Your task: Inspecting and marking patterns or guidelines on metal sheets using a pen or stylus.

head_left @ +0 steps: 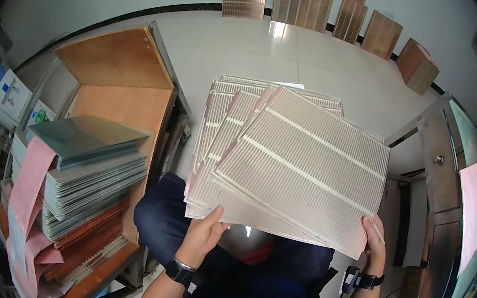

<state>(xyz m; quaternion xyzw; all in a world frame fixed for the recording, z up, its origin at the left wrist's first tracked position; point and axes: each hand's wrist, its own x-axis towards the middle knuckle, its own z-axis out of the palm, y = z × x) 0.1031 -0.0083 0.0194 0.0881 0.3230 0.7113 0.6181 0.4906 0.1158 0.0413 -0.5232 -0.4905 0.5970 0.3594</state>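
A fanned stack of thin, pinkish-beige circuit board panels (208,139) lies in front of me above my lap. The top circuit board panel (313,170) is turned askew, with fine parallel lines and two pale bands across it. My left hand (204,237) is closed on the near left edge of the lower panels, its thumb on top. At the near right corner, my right hand (375,240) grips the top panel, thumb on its face. A thin pale stick (379,230), perhaps a pen, shows by the right fingers. What bears the stack is hidden beneath it.
At left, a wooden rack (122,99) holds a pile of grey-green sheets (94,188) with pink paper (30,183) over it. A desk with drawers (441,168) stands at right. More copper-coloured panels (304,3) lean against the far wall, near a block-like stack (418,67).
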